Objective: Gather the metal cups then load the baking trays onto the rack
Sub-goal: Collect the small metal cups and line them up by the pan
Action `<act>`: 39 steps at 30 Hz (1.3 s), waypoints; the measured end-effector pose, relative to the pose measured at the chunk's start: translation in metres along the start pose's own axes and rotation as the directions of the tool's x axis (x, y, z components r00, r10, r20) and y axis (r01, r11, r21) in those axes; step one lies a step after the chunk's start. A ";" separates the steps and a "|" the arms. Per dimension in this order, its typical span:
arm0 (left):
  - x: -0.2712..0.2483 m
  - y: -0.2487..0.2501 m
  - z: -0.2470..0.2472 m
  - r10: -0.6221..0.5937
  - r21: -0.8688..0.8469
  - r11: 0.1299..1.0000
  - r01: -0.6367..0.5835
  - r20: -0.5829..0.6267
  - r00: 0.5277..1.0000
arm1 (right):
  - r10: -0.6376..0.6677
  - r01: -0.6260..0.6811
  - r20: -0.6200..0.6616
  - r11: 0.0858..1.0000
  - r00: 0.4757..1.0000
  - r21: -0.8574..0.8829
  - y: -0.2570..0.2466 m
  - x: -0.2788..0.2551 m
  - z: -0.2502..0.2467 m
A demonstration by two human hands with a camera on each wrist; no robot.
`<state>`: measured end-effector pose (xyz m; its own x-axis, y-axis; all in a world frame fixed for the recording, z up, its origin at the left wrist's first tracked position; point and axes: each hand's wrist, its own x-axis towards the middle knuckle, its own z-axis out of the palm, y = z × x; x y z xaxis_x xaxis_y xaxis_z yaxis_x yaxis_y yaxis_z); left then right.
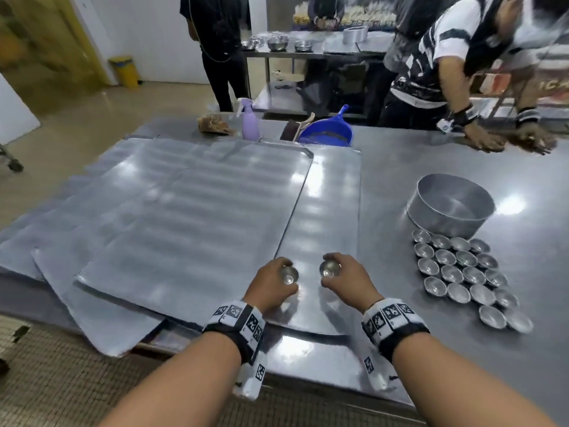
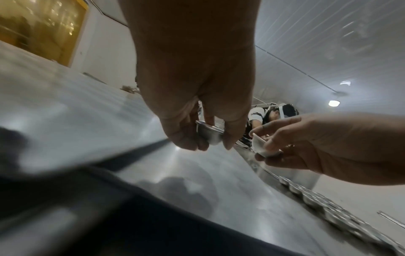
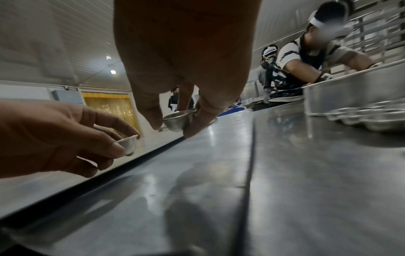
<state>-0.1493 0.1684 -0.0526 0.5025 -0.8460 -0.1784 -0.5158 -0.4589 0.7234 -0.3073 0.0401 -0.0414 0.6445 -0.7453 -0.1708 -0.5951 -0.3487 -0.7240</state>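
Low in the centre of the head view, left hand [image 1: 271,285] pinches one metal cup [image 1: 288,275], right hand [image 1: 345,280] pinches another cup [image 1: 329,269], both just above a baking tray [image 1: 326,211]; gathered cups [image 1: 465,272] cluster lower right.

Table [image 1: 431,167]: steel.
On it: trays [image 1: 191,211], pan [image 1: 449,208], cups [image 1: 462,269], spray bottle [image 1: 250,121], scoop [image 1: 326,131].
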 end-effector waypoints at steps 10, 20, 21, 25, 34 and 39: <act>-0.009 0.115 0.149 0.110 -0.007 0.994 -0.109 0.112 0.988 | 0.103 -0.104 -0.030 0.995 0.994 -0.013 0.133 -0.071 -0.099; -0.025 0.155 0.232 0.132 0.108 0.981 -0.164 0.255 0.958 | 0.168 -0.168 -0.013 0.985 0.986 -0.038 0.207 -0.119 -0.135; -0.026 0.155 0.236 0.131 0.119 0.979 -0.166 0.255 0.958 | 0.172 -0.173 -0.015 0.984 0.985 -0.038 0.210 -0.122 -0.134; -0.030 0.156 0.251 0.125 0.133 0.978 -0.162 0.249 0.960 | 0.199 -0.200 -0.047 0.979 0.979 -0.024 0.218 -0.127 -0.134; -0.018 0.159 0.255 0.111 0.082 0.989 -0.120 0.108 0.988 | 0.191 -0.202 -0.158 0.977 0.969 -0.062 0.227 -0.117 -0.134; -0.005 0.161 0.255 0.143 0.088 0.985 -0.152 0.096 0.985 | 0.177 -0.200 -0.210 0.975 0.962 -0.095 0.225 -0.105 -0.133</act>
<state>-0.4116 0.0292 -0.1054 0.3544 -0.9251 -0.1365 -0.6452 -0.3475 0.6804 -0.5724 -0.0359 -0.0978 0.4134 -0.8977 -0.1522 -0.7551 -0.2447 -0.6082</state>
